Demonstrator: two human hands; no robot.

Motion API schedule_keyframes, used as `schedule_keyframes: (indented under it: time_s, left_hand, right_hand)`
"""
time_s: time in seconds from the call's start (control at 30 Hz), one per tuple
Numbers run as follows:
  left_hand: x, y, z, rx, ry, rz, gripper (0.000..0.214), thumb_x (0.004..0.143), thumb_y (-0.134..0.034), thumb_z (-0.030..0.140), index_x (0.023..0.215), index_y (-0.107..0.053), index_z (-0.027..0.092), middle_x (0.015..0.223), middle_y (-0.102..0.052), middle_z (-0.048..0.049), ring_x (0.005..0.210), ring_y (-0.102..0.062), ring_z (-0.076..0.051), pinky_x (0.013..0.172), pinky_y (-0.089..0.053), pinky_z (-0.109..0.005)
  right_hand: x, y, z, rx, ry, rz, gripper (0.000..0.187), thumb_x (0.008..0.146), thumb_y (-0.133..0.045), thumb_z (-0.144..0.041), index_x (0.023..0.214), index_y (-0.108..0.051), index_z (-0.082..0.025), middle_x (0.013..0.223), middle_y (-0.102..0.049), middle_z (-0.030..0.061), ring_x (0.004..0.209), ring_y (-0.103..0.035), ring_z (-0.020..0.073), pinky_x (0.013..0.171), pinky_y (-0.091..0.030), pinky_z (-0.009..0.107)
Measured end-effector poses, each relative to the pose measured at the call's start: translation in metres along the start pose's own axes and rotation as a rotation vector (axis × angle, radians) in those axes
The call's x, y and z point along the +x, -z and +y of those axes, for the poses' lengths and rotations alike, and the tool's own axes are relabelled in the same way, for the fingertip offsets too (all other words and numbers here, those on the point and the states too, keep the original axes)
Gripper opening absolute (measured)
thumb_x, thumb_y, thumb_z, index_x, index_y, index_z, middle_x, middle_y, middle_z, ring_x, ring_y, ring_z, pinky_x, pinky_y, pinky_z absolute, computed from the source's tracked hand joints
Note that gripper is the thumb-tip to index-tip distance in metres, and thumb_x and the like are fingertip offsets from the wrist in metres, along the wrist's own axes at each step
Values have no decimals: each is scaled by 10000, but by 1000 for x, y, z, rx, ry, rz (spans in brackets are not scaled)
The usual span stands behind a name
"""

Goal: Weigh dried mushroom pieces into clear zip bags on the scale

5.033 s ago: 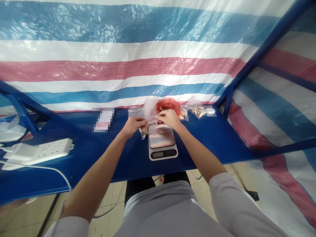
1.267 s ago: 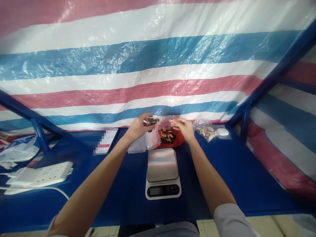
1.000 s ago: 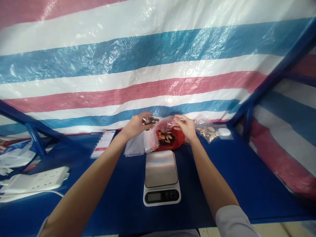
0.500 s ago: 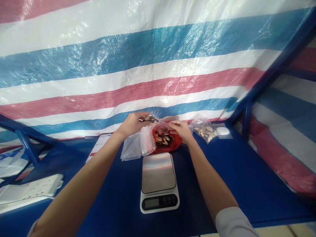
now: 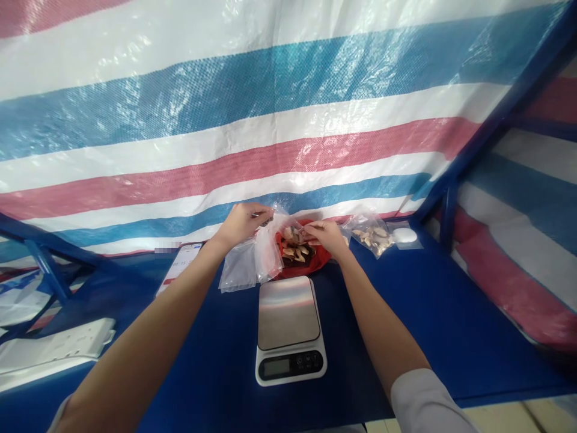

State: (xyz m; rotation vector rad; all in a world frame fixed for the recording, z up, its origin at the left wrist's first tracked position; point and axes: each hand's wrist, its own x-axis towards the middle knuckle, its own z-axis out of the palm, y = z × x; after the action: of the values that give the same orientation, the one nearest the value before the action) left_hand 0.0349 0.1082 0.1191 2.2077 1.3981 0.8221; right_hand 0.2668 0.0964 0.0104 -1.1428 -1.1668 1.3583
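My left hand (image 5: 246,225) is closed in a pinch at the upper edge of a clear plastic bag (image 5: 282,218). A small dark metallic thing shows at its fingertips, too little of it to name. My right hand (image 5: 328,236) is closed, thumb and fingers pinching the other side of the clear bag. Between and below the hands, a red bag (image 5: 321,260) lies open with pale and brown dried slices (image 5: 297,251) in it. Flat empty clear bags (image 5: 238,267) lie beside it, under my left hand.
A kitchen scale (image 5: 289,316) with a steel plate stands in front of the red bag. To the right lie a clear bag of dried slices (image 5: 377,239) and a white round object (image 5: 404,235). A phone (image 5: 178,267) and a white power strip (image 5: 67,341) are at left on the blue table (image 5: 216,355).
The metal thing by my left fingers was more exposed before and is now mostly covered. The clear bag between my hands has dropped lower over the slices. My right hand has shifted slightly.
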Motion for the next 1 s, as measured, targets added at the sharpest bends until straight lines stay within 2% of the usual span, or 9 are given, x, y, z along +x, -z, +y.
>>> schedule_keyframes:
  time_s: [0.17,0.3,0.43,0.6,0.8,1.0]
  left_hand:
    - [1,-5,5,-96,15,37,369,779,-690,544,788,-749,180,816,-753,-64,745,-682,-208,734,-553,-319]
    - [2,-11,7,-194,28,77,404,728,-740,551,775,-735,150,759,-727,-69,678,-665,-187,704,-561,-327]
    - [6,-16,7,-210,2,84,392,750,-727,539,766,-743,148,765,-723,-73,651,-650,-174,687,-556,-323]
    - [13,-21,8,-145,-47,76,339,786,-699,505,767,-750,170,800,-739,-66,729,-674,-192,719,-550,-311]
    - [9,-25,5,-177,-12,103,369,757,-720,536,772,-746,169,843,-746,-82,744,-691,-206,755,-576,-337]
    - [10,-32,2,-140,2,197,346,759,-716,520,799,-750,178,897,-770,-72,870,-700,-241,841,-551,-352]
  right_hand:
    - [1,3,0,-25,-32,-10,123,758,-717,-311,787,-763,-200,798,-773,40,752,-745,213,644,-626,300]
    - [2,9,0,-46,4,-12,125,758,-731,-316,782,-768,-198,777,-772,41,728,-739,210,653,-631,312]
    - [3,13,-1,-35,14,13,121,747,-746,-312,784,-772,-200,795,-776,39,750,-741,217,661,-638,319]
    - [5,14,2,-37,-9,12,113,738,-747,-310,766,-766,-202,772,-771,33,703,-732,204,648,-632,314]
    - [4,17,2,-124,-2,12,69,720,-740,-272,703,-746,-206,672,-742,18,641,-716,188,587,-609,274]
    - [2,14,-2,-139,48,-5,111,760,-710,-305,722,-755,-211,719,-758,22,635,-721,200,626,-625,314]
